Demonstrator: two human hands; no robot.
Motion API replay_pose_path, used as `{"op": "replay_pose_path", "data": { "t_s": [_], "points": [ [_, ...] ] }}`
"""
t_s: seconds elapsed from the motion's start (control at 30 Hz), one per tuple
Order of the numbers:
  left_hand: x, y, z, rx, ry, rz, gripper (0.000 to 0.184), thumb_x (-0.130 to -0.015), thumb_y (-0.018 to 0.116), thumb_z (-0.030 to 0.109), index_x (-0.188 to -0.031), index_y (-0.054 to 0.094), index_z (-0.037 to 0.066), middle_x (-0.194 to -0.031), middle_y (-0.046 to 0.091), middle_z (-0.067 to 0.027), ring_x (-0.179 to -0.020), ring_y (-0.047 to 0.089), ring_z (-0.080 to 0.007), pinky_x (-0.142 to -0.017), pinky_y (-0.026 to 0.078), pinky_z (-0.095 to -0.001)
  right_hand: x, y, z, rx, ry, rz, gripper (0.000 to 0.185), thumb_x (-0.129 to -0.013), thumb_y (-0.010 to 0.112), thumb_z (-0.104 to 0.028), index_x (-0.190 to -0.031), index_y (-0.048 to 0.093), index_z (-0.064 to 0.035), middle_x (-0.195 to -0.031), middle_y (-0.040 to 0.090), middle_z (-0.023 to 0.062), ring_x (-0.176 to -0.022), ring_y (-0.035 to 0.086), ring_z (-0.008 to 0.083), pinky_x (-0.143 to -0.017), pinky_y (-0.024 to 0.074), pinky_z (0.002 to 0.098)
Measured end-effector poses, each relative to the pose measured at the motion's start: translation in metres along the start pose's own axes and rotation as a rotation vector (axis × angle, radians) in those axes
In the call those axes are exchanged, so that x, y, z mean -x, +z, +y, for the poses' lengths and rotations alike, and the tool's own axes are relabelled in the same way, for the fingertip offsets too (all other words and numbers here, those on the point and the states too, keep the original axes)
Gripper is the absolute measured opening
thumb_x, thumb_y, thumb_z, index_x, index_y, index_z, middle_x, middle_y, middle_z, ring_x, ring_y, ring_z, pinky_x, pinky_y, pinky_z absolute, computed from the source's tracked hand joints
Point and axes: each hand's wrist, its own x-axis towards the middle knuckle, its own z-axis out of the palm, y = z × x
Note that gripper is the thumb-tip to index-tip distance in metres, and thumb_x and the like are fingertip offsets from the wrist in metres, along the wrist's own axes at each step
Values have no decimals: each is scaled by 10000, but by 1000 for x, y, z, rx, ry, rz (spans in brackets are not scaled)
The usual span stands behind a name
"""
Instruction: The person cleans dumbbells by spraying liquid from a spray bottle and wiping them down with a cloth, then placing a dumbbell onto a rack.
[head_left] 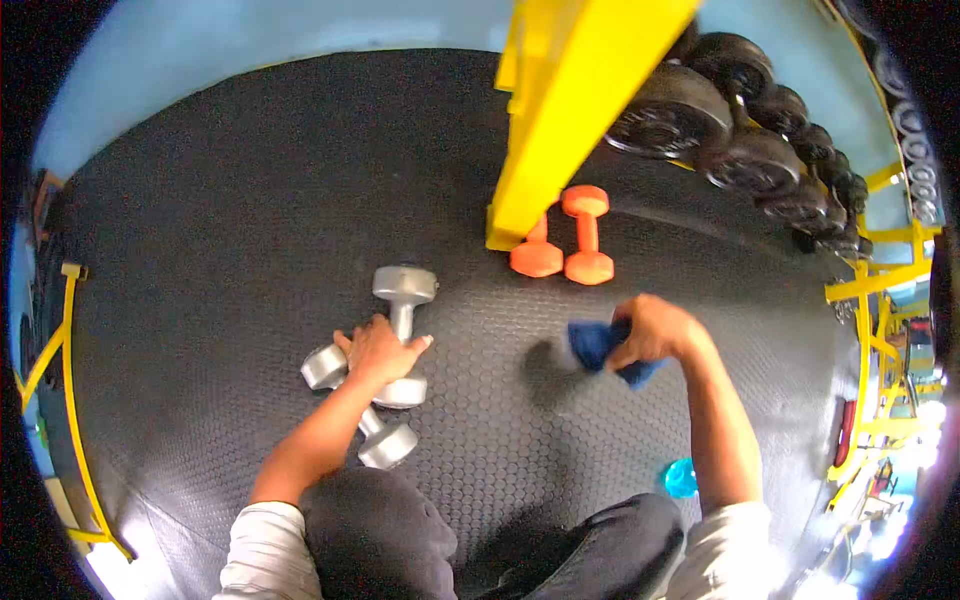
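Observation:
Two silver dumbbells lie close together on the black floor mat. One dumbbell (405, 285) points away from me, and the other dumbbell (388, 444) lies slantwise, partly beneath my left arm. My left hand (378, 355) is over the handle of the first one, its thumb on the right side and its fingers on the left; the palm side is hidden. Off to the right, above the mat, my right hand (655, 330) is closed on a crumpled dark blue cloth (594, 345), which is slightly blurred and hangs clear of the dumbbells.
Two orange dumbbells (588, 235) lie by the foot of a yellow post (545, 140). Large black dumbbells (690, 105) line a rack at upper right. A turquoise object (681, 478) stands beside my right forearm. A yellow frame (75, 390) is at the left.

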Motion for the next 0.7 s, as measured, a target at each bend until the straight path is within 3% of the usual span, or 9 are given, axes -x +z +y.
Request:
{"op": "replay_pose_path", "data": {
  "t_s": [0.03,0.1,0.17,0.27,0.37,0.5,0.6,0.67,0.7],
  "points": [
    [0,-2,0,40,0,-11,764,-759,622,553,-1173,481,-73,-1135,593,-230,-1118,542,-346,-1066,116,-571,11,21,11,55,-4,-4,459,-579,796,-321,-893,659,-16,-817,666,176,-774,648,301,-696,506,387],
    [-29,24,-23,287,104,-32,605,-679,733,375,-1079,542,-36,-1038,619,-246,-1029,588,-363,-915,416,-424,45,53,24,-37,-68,94,425,-577,779,-273,-871,637,0,-772,654,171,-752,641,307,-684,505,385],
    [-39,36,-31,354,199,-19,560,-635,748,312,-1039,565,-30,-1017,624,-234,-990,598,-370,-820,475,-406,92,64,24,-178,-47,104,355,-650,732,-165,-933,602,5,-799,641,148,-795,633,260,-716,492,355],
    [0,27,-14,571,253,32,514,-599,772,217,-1002,571,-29,-931,638,-165,-871,627,-280,-794,486,-377,151,79,31,-876,-202,512,440,-784,556,39,-1212,494,-44,-1076,595,101,-1024,556,163,-899,432,306],
    [39,4,24,1005,359,-321,429,-606,769,118,-966,570,-5,-864,634,-82,-787,626,-221,-719,506,-348,182,76,17,-1073,-383,1004,484,-788,536,73,-1252,487,-56,-1150,569,72,-1081,523,151,-955,403,297],
    [121,-60,100,643,899,-131,549,-633,774,137,-1124,567,4,-1003,649,-104,-984,608,-240,-894,456,-339,194,70,-5,-684,-600,1386,636,-665,467,141,-1270,494,-53,-1287,491,163,-1187,479,293,-1012,362,373],
    [153,-90,145,411,926,-391,627,-683,756,167,-1244,509,37,-1210,570,-148,-1147,529,-264,-988,400,-354,204,64,-33,-139,-676,1344,666,-606,610,-87,-1262,528,-164,-1361,437,148,-1274,387,334,-1059,260,517],
    [149,-81,173,568,1612,-289,615,-773,679,216,-1326,440,91,-1372,430,-135,-1277,404,-274,-1086,305,-388,214,62,-37,173,-599,1372,617,-602,648,-200,-1213,563,-212,-1393,416,105,-1307,350,328,-1051,232,579],
    [161,-84,183,395,1641,-4,539,-783,649,270,-1277,495,117,-1319,488,-125,-1233,450,-282,-1051,345,-394,211,57,-31,236,-595,1431,587,-601,657,-240,-1182,579,-232,-1402,410,83,-1319,334,329,-1044,226,601]
  ]
}}
